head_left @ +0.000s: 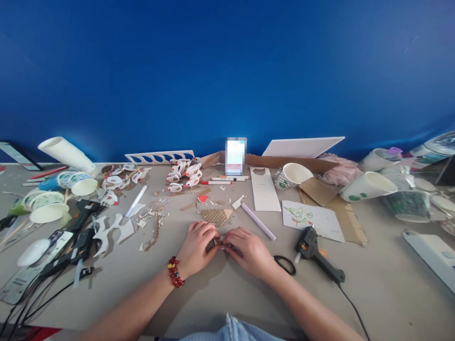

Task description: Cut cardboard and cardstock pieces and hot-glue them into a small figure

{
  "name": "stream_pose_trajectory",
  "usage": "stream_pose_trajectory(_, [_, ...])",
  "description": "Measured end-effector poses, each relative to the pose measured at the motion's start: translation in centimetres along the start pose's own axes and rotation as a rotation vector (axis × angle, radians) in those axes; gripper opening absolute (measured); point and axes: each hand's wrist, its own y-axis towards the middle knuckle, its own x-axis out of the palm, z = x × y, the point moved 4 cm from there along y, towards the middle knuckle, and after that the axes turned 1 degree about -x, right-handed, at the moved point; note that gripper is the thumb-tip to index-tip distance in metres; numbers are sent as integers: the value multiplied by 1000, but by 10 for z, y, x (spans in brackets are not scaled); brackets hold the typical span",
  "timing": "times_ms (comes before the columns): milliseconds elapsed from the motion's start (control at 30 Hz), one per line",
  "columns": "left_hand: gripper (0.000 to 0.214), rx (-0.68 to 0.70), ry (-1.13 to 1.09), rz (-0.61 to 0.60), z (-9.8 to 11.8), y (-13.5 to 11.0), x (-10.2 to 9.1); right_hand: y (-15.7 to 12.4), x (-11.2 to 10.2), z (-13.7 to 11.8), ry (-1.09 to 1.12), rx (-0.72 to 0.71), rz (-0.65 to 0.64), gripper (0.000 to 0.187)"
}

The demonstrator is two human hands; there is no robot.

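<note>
My left hand [197, 248] and my right hand [249, 250] meet low over the table, fingertips almost touching. Pinched between them is a small brown piece of cardboard [218, 241], with something pale at its edge; the fingers cover most of it. Just beyond my fingers lies a striped corrugated cardboard scrap [216, 216]. A red cut-out [203, 199] and a white paper scrap [238, 202] are farther back. By my right wrist shows a black scissor handle [285, 265], the rest hidden under the arm.
At right lie a glue gun [318, 253] with its cord, a purple stick [258, 221] and a drawing [313, 219]. Small white-and-red painted pieces [185, 174] stand behind. Paper cups [295, 175], more glue guns [80, 246] and a lit phone [235, 156] surround the work area.
</note>
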Motion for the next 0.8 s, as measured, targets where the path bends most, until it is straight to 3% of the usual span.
stream_pose_trajectory(800, [7, -5, -13, 18, -3, -1, 3, 0, 1, -1, -14, -24, -8, 12])
